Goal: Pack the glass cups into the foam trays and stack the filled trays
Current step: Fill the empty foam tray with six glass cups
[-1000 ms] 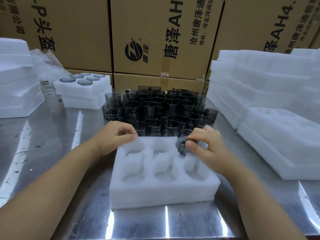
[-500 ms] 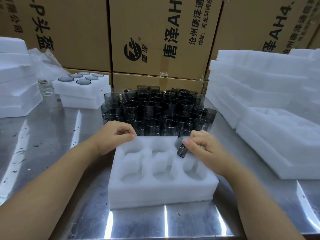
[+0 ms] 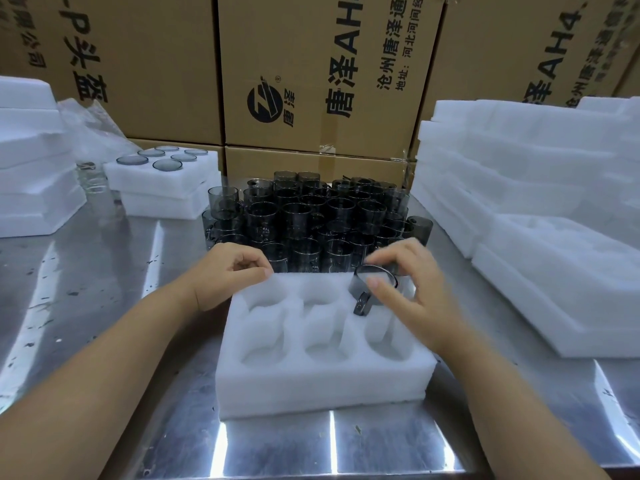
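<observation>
A white foam tray with several empty pockets lies on the steel table in front of me. My right hand grips a dark smoked glass cup by its rim, and the cup sits partly down in the tray's far right pocket, its handle pointing toward me. My left hand pinches the tray's far left corner. Behind the tray stands a dense cluster of several dark glass cups.
Two stacked foam trays at the back left hold cups in the top one. More white foam stands at the far left, and stacks of empty foam trays fill the right side. Cardboard boxes wall the back.
My right hand has turned the cup upright and lowered it into the far right pocket. My left hand has stayed on the tray's corner.
</observation>
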